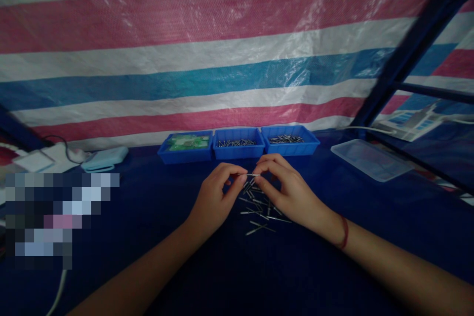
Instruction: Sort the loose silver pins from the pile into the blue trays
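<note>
A thin metal blind rivet (253,175) lies level between my two hands above the dark blue table. My left hand (222,190) pinches its left end between thumb and forefinger. Thumb and fingers of my right hand (283,185) close on the right end, a red band round that wrist. Under the hands lies a loose pile of similar rivets (255,205), partly hidden by my right hand. Behind them stand a blue bin of rivets (237,154) in the middle and another blue bin of rivets (292,148) to its right.
The leftmost blue bin (185,158) holds green and clear plastic packets. A clear plastic lid (370,160) lies at the right. Light blue case (105,159) and white adapters (48,158) with cables sit at the left. A striped sheet (222,79) hangs behind, beside a dark metal frame (403,54).
</note>
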### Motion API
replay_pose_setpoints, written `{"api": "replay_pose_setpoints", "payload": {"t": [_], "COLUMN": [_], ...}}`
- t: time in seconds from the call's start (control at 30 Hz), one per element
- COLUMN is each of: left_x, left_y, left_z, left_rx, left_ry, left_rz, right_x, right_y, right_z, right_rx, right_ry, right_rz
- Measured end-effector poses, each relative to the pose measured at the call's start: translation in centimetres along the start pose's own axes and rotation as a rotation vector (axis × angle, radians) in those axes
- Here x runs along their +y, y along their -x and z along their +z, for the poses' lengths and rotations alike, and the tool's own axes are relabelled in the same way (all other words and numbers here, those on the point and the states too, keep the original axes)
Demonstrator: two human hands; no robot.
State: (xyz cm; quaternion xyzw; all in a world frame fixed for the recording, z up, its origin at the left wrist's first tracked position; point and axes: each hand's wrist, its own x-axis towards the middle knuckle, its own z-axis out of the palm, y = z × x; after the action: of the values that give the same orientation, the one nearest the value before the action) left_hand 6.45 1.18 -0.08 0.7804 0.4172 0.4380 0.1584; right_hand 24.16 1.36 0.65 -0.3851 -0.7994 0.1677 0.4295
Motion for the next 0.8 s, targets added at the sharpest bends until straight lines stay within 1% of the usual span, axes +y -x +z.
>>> {"api": "replay_pose_setpoints", "payload": {"t": [0.1,0.17,0.3,0.33,0.37,0.43,0.47,0.5,0.53,0.6,0.67,0.73,0.8], "left_x": [0.0,-0.1,-0.1,-0.1,-0.1,0.2,0.3,0.5,0.7,1.0,1.2,1.1,0.9], "left_y": [-0.1,-0.1,-0.1,0.0,0.0,0.1,0.0,0.0,-0.1,-0.2,-0.2,-0.1,0.1], "left_z": [-0.1,-0.1,0.1,0.1,0.2,0.0,-0.1,-0.3,-0.6,-1.1,-1.4,-1.5,-1.4], "left_rx": [-0.012,-0.022,-0.042,-0.027,-0.009,-0.004,-0.038,-0.102,-0.187,-0.382,-0.545,-0.645,-0.691], "left_ry": [-0.009,-0.009,-0.005,-0.008,-0.017,-0.055,-0.083,-0.118,-0.161,-0.255,-0.339,-0.385,-0.395], "left_rz": [-0.022,-0.028,-0.019,-0.023,-0.027,0.0,0.041,0.102,0.175,0.326,0.424,0.449,0.435], "right_x": [-0.1,-0.4,-0.8,-0.6,-0.2,1.2,2.2,3.3,4.5,6.6,7.9,8.2,7.7], "right_y": [0.1,0.2,0.1,-0.1,-0.4,-1.3,-1.7,-2.1,-2.5,-2.8,-2.8,-2.5,-2.3], "right_z": [-0.1,-0.3,-1.0,-1.3,-1.6,-2.4,-2.8,-3.2,-3.5,-3.9,-4.1,-4.1,-3.9], "right_rx": [0.083,0.113,0.062,0.078,0.124,0.289,0.378,0.461,0.492,0.446,0.421,0.415,0.397], "right_ry": [0.035,0.066,0.157,0.192,0.235,0.329,0.381,0.429,0.482,0.633,0.707,0.709,0.675], "right_rz": [-0.019,-0.041,-0.136,-0.154,-0.16,-0.131,-0.096,-0.06,-0.02,0.071,0.159,0.203,0.202]}}
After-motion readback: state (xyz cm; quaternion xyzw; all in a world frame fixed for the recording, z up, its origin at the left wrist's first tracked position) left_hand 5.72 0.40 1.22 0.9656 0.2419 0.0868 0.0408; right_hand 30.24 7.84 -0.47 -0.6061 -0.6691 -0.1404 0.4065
